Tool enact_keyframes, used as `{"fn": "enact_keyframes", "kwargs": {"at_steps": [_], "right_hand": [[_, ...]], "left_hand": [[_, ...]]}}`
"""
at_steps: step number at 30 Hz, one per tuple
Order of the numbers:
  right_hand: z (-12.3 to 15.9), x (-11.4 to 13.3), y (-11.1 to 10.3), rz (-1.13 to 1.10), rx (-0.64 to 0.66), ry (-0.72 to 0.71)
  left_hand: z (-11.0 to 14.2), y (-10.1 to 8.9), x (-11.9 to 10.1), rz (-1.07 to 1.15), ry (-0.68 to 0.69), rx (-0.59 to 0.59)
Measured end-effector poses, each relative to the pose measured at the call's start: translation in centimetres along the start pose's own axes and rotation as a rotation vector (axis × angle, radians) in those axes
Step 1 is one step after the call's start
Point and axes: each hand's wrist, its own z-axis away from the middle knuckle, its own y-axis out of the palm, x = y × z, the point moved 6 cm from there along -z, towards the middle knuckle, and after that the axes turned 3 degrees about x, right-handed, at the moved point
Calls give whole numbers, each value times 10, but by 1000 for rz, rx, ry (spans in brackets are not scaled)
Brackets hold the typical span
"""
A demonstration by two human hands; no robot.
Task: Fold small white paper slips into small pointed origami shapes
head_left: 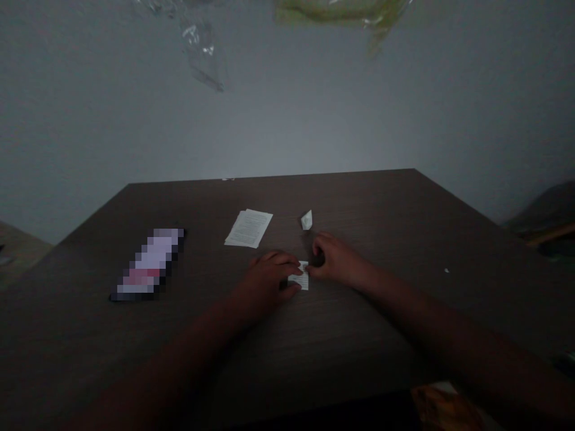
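A small piece of printed white paper (303,282), with what look like creases, lies on the table in front of me. My left hand (270,278) rests over its left part, fingers stretched out and the thumb apart at the lower edge. At the right edge, my right hand (335,258) has its fingers curled in, the thumb tip touching the paper. Just beyond the right hand stands a small folded paper piece (306,220). Farther left lies a stack of printed paper sheets (249,228), slightly fanned.
A phone (150,263) with a blurred, lit screen lies on the left of the dark wooden table (359,197). A tiny white scrap (446,270) is on the right. Behind the table rises a pale wall (314,120), with clear plastic (202,51) and yellowish plastic (341,15) above.
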Motion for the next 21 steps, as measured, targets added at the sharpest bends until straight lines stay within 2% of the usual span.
{"fn": "enact_keyframes", "kwargs": {"at_steps": [9, 15, 21], "right_hand": [[-8, -4, 0, -18, -59, 18], [14, 17, 2, -9, 80, -123], [27, 26, -1, -34, 75, -141]], "left_hand": [[-4, 2, 4, -28, -54, 43], [-1, -1, -1, -17, -46, 14], [0, -2, -1, 11, -66, 28]]}}
